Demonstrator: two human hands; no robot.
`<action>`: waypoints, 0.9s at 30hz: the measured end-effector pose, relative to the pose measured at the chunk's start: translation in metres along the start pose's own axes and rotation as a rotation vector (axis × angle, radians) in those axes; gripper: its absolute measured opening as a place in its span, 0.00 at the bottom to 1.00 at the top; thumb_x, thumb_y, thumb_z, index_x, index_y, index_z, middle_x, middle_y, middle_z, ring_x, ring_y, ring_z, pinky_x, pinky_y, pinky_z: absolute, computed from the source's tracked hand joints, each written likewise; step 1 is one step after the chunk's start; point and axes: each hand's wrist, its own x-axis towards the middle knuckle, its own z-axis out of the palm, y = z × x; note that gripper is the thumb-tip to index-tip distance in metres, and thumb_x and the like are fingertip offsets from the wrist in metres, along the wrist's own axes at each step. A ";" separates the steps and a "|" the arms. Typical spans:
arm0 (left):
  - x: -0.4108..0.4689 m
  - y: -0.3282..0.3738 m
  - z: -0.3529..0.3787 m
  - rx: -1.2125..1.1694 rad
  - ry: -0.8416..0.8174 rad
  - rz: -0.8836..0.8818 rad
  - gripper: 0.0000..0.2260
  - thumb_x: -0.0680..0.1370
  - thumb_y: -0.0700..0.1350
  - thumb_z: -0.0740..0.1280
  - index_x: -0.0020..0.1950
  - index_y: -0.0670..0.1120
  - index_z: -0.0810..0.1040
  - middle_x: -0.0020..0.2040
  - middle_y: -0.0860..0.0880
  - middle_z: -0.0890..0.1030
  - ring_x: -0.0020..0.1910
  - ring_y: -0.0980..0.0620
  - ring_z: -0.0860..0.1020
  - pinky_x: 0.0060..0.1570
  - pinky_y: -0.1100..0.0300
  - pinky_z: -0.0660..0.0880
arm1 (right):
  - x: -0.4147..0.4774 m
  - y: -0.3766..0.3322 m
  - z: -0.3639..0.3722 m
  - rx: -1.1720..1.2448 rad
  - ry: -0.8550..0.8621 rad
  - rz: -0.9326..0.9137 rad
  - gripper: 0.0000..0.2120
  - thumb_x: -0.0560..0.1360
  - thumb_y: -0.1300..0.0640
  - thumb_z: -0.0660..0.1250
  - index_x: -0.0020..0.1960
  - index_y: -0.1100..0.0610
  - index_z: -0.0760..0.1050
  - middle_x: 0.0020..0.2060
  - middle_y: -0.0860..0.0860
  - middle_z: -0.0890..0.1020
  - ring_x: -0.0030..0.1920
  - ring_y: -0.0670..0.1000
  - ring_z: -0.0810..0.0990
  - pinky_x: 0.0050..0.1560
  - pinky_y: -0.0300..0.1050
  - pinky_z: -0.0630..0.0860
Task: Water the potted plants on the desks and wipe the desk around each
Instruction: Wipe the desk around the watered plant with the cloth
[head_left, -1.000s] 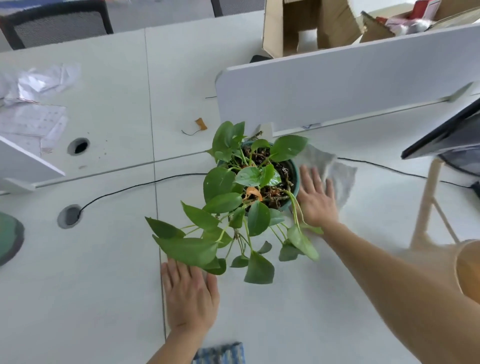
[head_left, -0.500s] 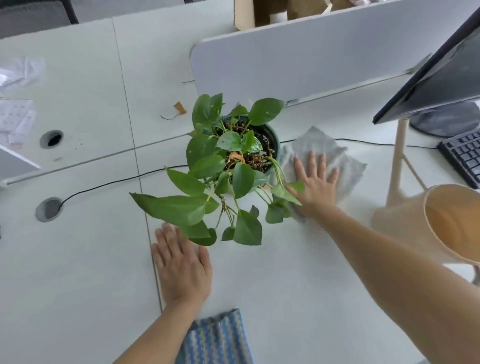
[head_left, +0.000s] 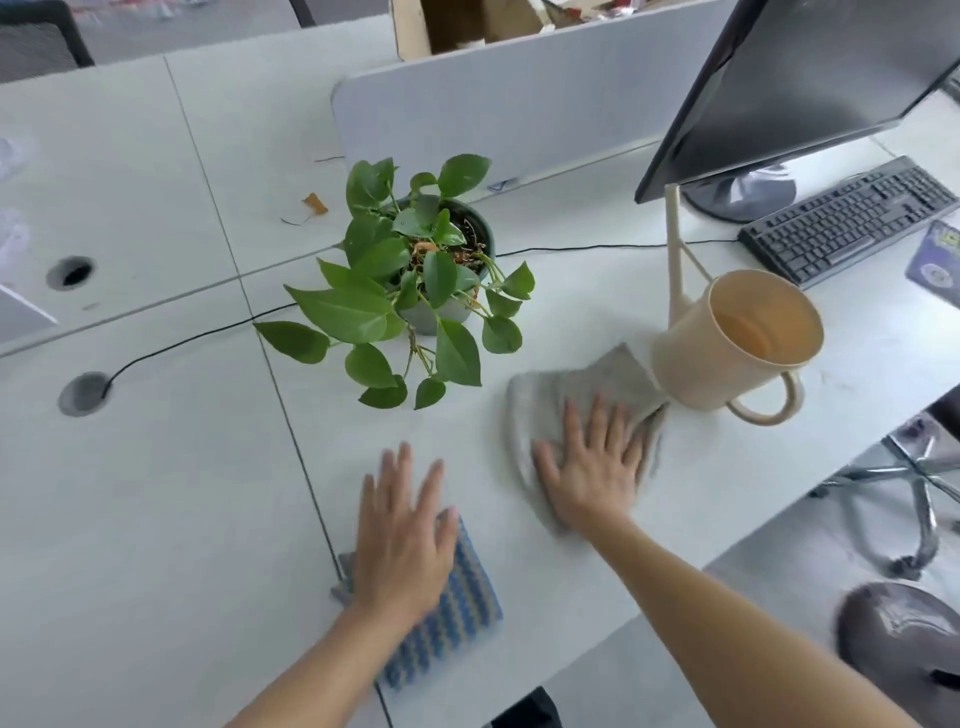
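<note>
We see a grey-green pot (head_left: 439, 317) standing upright on the white tabletop (head_left: 182, 493), filled with dark soil (head_left: 465, 241) and a leafy green plant (head_left: 374, 306) whose stems trail over the rim toward us and to the left. To its right stands a beige watering can (head_left: 727, 358), its mouth open toward us and its long spout rising in front of the monitor (head_left: 810, 78); we cannot tell whether it holds water. A grey cloth (head_left: 566, 387) lies between plant and can, one corner touching the can's base. Our right hand (head_left: 587, 467) lies flat on it, fingers straight and spread, pressing rather than gripping. Our left hand (head_left: 402, 530) is released too, fingers straight, over the far end of a blue striped cloth (head_left: 457, 618) near the tabletop's front edge; it is blurred, so contact is unclear. That edge runs diagonally just behind the can's handle. Bare surface opens to the left of the plant, crossed by a black cable (head_left: 182, 340). A keyboard (head_left: 852, 218) sits well right
</note>
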 end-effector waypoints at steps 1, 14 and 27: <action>-0.018 0.004 0.006 0.013 -0.060 0.079 0.23 0.80 0.56 0.52 0.72 0.48 0.71 0.76 0.39 0.63 0.75 0.39 0.60 0.71 0.43 0.55 | -0.022 0.003 0.005 -0.020 -0.008 -0.089 0.36 0.78 0.30 0.42 0.81 0.42 0.40 0.80 0.49 0.38 0.80 0.54 0.34 0.77 0.57 0.31; -0.076 -0.172 -0.032 0.122 0.011 -0.335 0.34 0.77 0.64 0.45 0.74 0.45 0.68 0.74 0.35 0.63 0.73 0.34 0.60 0.69 0.37 0.58 | -0.099 -0.004 0.020 0.018 -0.044 0.141 0.44 0.70 0.29 0.32 0.81 0.48 0.36 0.79 0.55 0.32 0.77 0.58 0.27 0.76 0.62 0.31; -0.079 -0.208 -0.019 -0.068 0.230 -0.578 0.32 0.79 0.59 0.45 0.76 0.42 0.63 0.77 0.35 0.57 0.77 0.38 0.52 0.74 0.43 0.50 | 0.018 0.004 -0.003 -0.056 0.031 -0.046 0.39 0.75 0.27 0.40 0.81 0.43 0.46 0.82 0.52 0.45 0.81 0.54 0.39 0.78 0.63 0.41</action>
